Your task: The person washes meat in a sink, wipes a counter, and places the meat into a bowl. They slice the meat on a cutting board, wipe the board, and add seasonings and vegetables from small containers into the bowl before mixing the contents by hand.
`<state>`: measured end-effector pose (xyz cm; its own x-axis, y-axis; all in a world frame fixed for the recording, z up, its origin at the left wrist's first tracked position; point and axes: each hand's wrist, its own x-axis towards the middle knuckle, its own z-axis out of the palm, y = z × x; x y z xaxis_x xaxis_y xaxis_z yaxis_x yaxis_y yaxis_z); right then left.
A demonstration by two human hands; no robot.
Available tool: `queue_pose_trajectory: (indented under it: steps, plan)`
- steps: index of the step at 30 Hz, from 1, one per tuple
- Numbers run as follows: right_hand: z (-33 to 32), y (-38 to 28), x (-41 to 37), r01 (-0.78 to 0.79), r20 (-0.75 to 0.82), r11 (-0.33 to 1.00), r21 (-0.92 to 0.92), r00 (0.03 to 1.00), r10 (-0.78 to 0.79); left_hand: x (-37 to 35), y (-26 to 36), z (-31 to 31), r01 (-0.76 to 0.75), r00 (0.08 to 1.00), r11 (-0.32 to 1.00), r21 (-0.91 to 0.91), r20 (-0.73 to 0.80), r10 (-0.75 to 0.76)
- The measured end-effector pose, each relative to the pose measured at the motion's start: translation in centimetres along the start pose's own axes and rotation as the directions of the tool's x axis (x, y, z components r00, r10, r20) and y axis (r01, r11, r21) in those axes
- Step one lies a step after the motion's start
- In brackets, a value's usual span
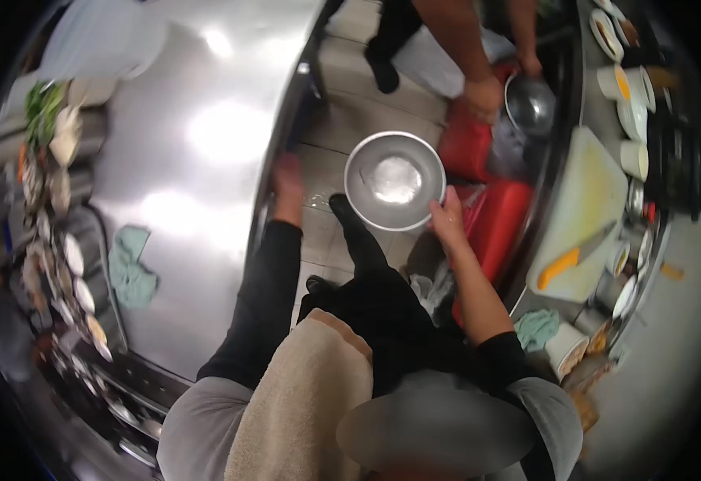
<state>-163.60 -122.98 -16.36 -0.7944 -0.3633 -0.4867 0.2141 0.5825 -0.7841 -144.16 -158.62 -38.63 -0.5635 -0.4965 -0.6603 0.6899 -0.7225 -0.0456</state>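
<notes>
A round metal bowl hangs over the tiled floor, tilted so that its inside faces me. My right hand is closed on the bowl's right rim, thumb on the near side. My left hand is smeared by motion beside the edge of the steel counter; its fingers cannot be made out. Just beyond the bowl, another person's hand reaches down by a red container. That person's other hand is at a second metal bowl.
A second red container stands by my right forearm. The right-hand counter bears a white cutting board with an orange-handled knife, plus a green cloth. Another green cloth lies on the steel counter, near vegetables.
</notes>
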Motion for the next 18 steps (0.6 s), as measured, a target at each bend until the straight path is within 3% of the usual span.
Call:
queue_pose_trajectory:
  steps: [1,2,3,4,5,6,7,8,9,10,11,12,13,14,15,17,18]
  plan:
    - [-0.3,0.5,0.4,0.167,0.015,0.971,-0.169,0.986,-0.167,-7.0,-4.4,4.7,-0.113,0.957,0.701,0.704,-0.113,0.268]
    - [-0.4,0.9,1.1,0.348,0.062,0.882,-0.316,0.936,-0.347,-11.9,-4.8,4.7,-0.182,0.983,0.417,0.89,0.164,0.077]
    - [0.0,-1.3,0.3,0.338,0.082,0.918,-0.207,0.941,-0.328,-17.5,-5.5,7.9,-0.096,0.99,0.201,0.975,0.115,-0.082]
    - [-0.3,-2.4,0.3,0.461,0.188,0.878,-0.131,0.881,-0.435,-22.4,-5.2,9.4,-0.115,0.95,0.064,0.991,0.129,-0.283]
    - [-0.6,-5.9,-0.9,0.471,0.254,0.873,-0.127,0.866,-0.43,-23.8,-4.9,4.1,-0.3,0.905,-0.066,0.952,0.262,-0.335]
    - [-1.4,-9.0,-1.6,0.416,0.395,0.894,-0.166,0.859,-0.327,-30.6,-4.9,10.5,-0.042,0.935,-0.008,0.999,0.037,-0.353]
    - [-0.9,-13.2,-3.3,0.435,0.447,0.886,-0.159,0.832,-0.328,-34.1,-3.6,11.6,-0.013,0.921,-0.017,1.0,0.005,-0.39]
    - [-1.2,-15.2,-3.7,0.536,0.538,0.829,-0.157,0.751,-0.384,-37.1,-2.8,10.7,-0.085,0.909,0.104,0.991,0.119,-0.4]
    - [-1.1,-17.5,-3.7,0.518,0.618,0.851,-0.084,0.697,-0.363,-40.4,-1.4,11.0,-0.174,0.922,0.112,0.978,0.202,-0.33]
    - [-0.3,-18.7,-4.0,0.524,0.519,0.841,-0.135,0.761,-0.39,-44.1,0.0,12.1,-0.2,0.935,0.17,0.965,0.24,-0.262]
    - [0.7,-22.7,-4.3,0.577,0.702,0.813,-0.082,0.612,-0.364,-46.2,1.4,10.9,-0.308,0.93,0.108,0.945,0.323,-0.175]
    - [2.6,-25.9,-3.8,0.676,0.843,0.737,0.01,0.391,-0.37,-49.9,2.7,11.4,-0.327,0.937,0.133,0.936,0.339,-0.082]
    - [5.4,-29.1,-6.7,0.611,0.872,0.789,0.072,0.346,-0.347,-52.5,3.6,10.5,-0.395,0.917,0.185,0.9,0.399,0.015]
    - [4.9,-33.2,-10.6,0.746,0.925,0.65,-0.142,0.333,-0.18,-54.4,3.1,9.8,-0.451,0.892,0.218,0.865,0.434,0.124]
    - [9.0,-35.9,-17.8,0.823,0.936,0.567,-0.035,0.226,-0.271,-56.1,4.1,7.7,-0.505,0.86,0.243,0.828,0.459,0.222]
    - [16.2,-36.0,-22.5,0.808,0.988,0.59,-0.014,0.103,-0.117,-61.8,5.0,4.8,-0.573,0.795,0.269,0.774,0.446,0.411]
    - [18.6,-36.0,-28.3,0.808,0.993,0.587,-0.05,0.103,-0.057,-64.8,5.0,3.8,-0.613,0.757,0.289,0.735,0.443,0.48]
